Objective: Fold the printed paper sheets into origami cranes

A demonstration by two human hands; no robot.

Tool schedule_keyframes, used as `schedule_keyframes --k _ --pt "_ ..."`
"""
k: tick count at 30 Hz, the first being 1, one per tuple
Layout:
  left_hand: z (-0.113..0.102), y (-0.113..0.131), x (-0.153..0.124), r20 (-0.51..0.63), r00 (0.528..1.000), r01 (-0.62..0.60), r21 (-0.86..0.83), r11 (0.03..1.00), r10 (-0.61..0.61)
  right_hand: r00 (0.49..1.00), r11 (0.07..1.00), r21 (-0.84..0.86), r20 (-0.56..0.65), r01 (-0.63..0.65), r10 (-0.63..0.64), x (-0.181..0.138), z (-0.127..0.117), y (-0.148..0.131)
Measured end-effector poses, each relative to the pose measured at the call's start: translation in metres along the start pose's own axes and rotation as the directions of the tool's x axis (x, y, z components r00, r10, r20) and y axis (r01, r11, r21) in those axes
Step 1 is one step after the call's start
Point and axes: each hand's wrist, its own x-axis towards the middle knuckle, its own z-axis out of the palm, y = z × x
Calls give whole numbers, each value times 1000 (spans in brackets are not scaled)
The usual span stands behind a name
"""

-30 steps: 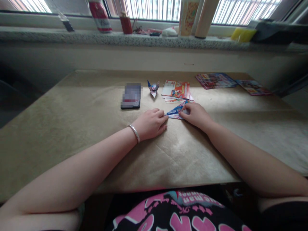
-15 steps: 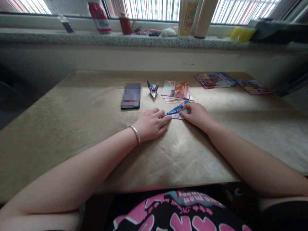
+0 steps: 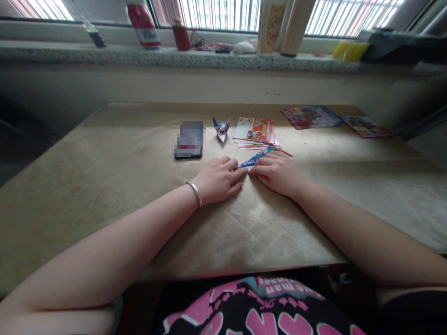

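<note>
A folded piece of blue and white printed paper [image 3: 256,158] lies on the table in front of me, its narrow point toward the left. My left hand [image 3: 220,180] holds that point, with the index finger along its near edge and the thumb side partly hidden. My right hand [image 3: 277,172] is closed over the right part of the paper, its fingertips at the near edge close to my left index finger. Much of the paper is hidden beneath the right hand. Beyond the hands stands a small folded paper crane [image 3: 222,129].
A blurred-out phone [image 3: 189,139] lies left of the crane. A stack of printed cards [image 3: 254,130] sits just behind the paper. More colourful cards [image 3: 312,116] lie at the back right. Bottles and a can [image 3: 145,25] line the stone windowsill [image 3: 209,59].
My right hand has slid left along the paper, from pinching its right part to covering it near my left fingertip. The left hand keeps its place.
</note>
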Motion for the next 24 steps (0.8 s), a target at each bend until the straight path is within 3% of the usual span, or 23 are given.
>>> schedule_keyframes --k 11,24 --pt "-3 -5 0 -8 1000 7 5 1000 -7 993 999 14 114 -34 32 4 -2 -5" --pt "1 -6 2 -52 998 -32 46 998 34 987 990 -137 152 -29 50 8 -9 -14"
